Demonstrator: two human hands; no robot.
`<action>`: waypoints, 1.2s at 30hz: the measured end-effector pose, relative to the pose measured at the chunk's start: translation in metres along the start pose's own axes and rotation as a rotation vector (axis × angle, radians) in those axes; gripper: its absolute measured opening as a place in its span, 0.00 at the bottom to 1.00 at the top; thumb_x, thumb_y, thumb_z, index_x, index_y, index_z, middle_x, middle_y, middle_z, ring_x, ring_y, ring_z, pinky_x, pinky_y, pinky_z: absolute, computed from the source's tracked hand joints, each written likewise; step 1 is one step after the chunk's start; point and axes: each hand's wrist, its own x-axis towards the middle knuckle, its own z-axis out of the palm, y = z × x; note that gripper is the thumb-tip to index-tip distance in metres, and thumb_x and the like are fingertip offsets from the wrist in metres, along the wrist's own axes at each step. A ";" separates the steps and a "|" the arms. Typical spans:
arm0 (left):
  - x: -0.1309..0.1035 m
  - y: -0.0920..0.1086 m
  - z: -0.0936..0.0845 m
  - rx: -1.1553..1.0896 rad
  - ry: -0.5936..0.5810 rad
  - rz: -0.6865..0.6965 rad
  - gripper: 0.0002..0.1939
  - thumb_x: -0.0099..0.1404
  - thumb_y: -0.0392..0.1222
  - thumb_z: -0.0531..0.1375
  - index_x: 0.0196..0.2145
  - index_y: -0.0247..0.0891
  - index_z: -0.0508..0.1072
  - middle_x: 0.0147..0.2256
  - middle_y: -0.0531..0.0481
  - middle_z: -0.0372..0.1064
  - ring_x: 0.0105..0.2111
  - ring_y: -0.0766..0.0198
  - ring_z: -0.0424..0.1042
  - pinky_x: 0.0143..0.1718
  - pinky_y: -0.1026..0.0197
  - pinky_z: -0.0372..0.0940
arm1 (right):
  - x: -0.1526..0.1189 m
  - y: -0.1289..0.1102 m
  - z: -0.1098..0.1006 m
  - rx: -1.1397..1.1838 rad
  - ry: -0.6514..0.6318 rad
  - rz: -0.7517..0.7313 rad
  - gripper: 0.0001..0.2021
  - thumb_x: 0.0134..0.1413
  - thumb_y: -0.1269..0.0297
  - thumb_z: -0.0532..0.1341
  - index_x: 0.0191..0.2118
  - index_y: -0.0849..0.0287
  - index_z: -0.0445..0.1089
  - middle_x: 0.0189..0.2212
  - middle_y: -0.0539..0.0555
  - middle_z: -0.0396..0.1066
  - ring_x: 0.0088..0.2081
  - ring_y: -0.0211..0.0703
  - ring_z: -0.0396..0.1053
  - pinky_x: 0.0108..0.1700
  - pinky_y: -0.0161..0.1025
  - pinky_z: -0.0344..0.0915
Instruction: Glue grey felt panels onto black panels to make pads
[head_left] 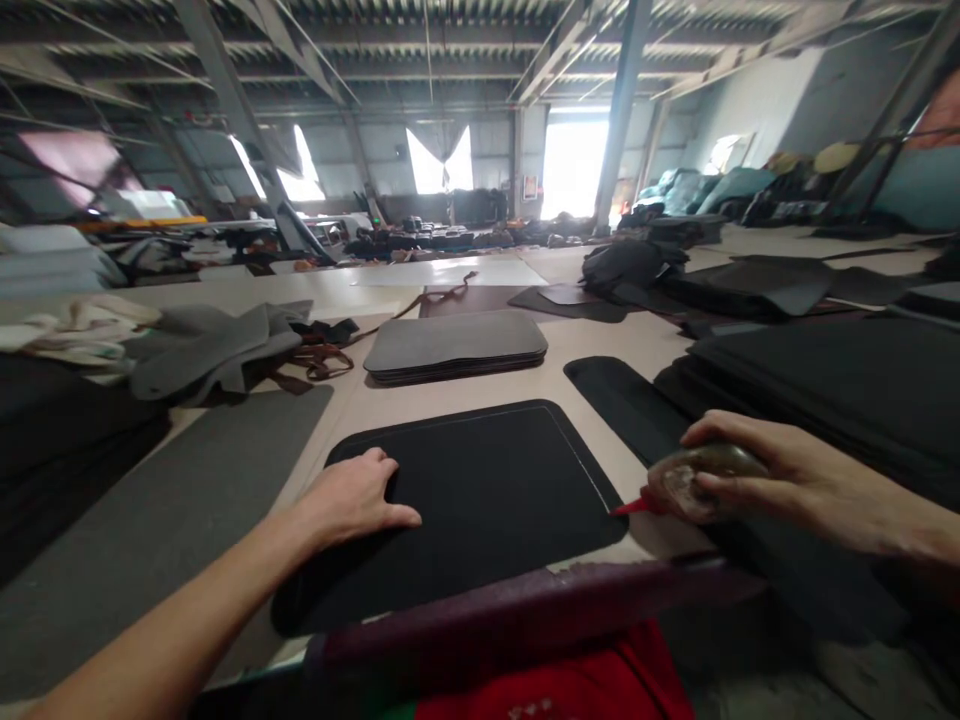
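Note:
A black rounded panel (480, 500) lies flat at the table's near edge. A thin pale line runs along its far and right edges. My left hand (364, 500) rests on the panel's left side, fingers spread and thumb out. In my right hand (765, 480) is a squeeze bottle (694, 480) with a red pointed nozzle, tilted to the left. The nozzle tip meets the end of the pale line near the panel's right corner. Behind the panel sits a neat stack of grey rounded panels (457, 340).
A narrow black piece (615, 400) lies right of the panel, beside a tall stack of black sheets (840, 390). On the left are a large grey sheet (172, 500) and grey scraps (217, 345). A dark bundle (634, 265) sits farther back.

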 end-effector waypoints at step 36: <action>0.024 -0.034 -0.020 -0.117 -0.056 0.191 0.25 0.60 0.29 0.59 0.55 0.40 0.74 0.47 0.46 0.78 0.46 0.57 0.76 0.41 0.64 0.67 | 0.150 -0.179 0.174 0.058 -0.315 -0.901 0.09 0.64 0.61 0.61 0.48 0.55 0.65 0.46 0.54 0.68 0.48 0.49 0.66 0.49 0.43 0.62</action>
